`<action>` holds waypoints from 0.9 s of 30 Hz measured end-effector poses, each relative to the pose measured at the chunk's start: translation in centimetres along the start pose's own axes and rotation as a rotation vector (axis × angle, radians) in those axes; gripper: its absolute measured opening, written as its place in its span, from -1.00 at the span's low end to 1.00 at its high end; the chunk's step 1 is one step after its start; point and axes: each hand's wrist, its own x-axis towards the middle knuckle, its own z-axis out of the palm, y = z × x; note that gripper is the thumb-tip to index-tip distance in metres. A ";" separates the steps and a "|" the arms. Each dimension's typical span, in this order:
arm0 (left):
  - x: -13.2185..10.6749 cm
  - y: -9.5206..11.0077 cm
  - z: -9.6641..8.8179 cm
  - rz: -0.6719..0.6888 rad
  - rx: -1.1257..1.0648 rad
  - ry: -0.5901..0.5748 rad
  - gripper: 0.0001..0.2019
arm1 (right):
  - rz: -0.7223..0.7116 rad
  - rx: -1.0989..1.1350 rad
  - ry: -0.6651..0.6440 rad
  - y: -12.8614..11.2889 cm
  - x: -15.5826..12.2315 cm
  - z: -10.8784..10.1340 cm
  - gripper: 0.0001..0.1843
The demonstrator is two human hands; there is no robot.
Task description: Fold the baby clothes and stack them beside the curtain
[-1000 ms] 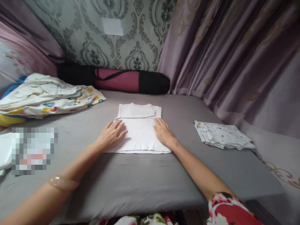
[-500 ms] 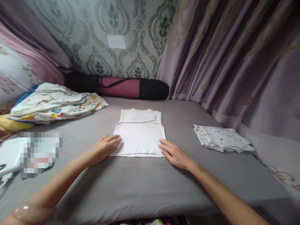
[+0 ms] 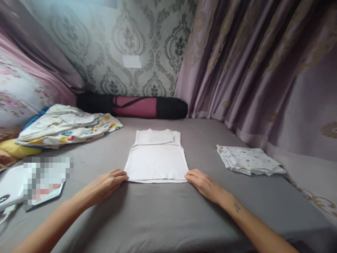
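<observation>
A white shirt [image 3: 158,162] lies flat on the grey bed sheet [image 3: 158,218], its sleeves folded in across the upper part. At its near left corner is my left hand [image 3: 112,181], fingers together and pinching the hem. My right hand [image 3: 202,182] grips the near right corner in the same way, thumb hidden beneath the fingers. The shirt's hem runs straight between both hands, with small wrinkles near the middle.
To the right sits a folded stack of white printed cloth [image 3: 250,160]. A crumpled patterned cloth [image 3: 71,128] lies at left, above a white device with a cable [image 3: 13,186] and a blurred flat item [image 3: 50,191]. Along the wall rests a black and maroon rolled bag [image 3: 137,106].
Both hands have slid outward and down from the shirt's sides to its near corners. Their fingers, spread flat before, have closed on the hem. The view has tilted slightly up.
</observation>
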 end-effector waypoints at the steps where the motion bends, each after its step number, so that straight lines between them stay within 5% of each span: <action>1: -0.1 0.0 0.0 -0.006 -0.003 -0.026 -0.69 | 0.002 -0.016 -0.014 0.0 0.0 0.0 -0.71; 7: 0.2 0.1 0.5 -0.126 -0.033 -0.019 -0.68 | 0.036 0.061 0.056 0.2 0.1 0.2 -0.53; 16: 1.6 -0.7 -1.0 -0.487 -0.486 0.099 -0.68 | 0.226 0.355 0.217 1.3 2.3 -0.6 -0.79; 21: 4.8 -1.3 -1.8 -0.708 -0.692 0.367 -0.60 | 0.400 0.396 0.403 2.9 5.4 -1.3 -0.80; 27: 10.6 -4.0 -1.2 -0.763 -0.786 0.665 -0.67 | 0.593 0.510 0.630 6.6 11.0 -1.2 -0.77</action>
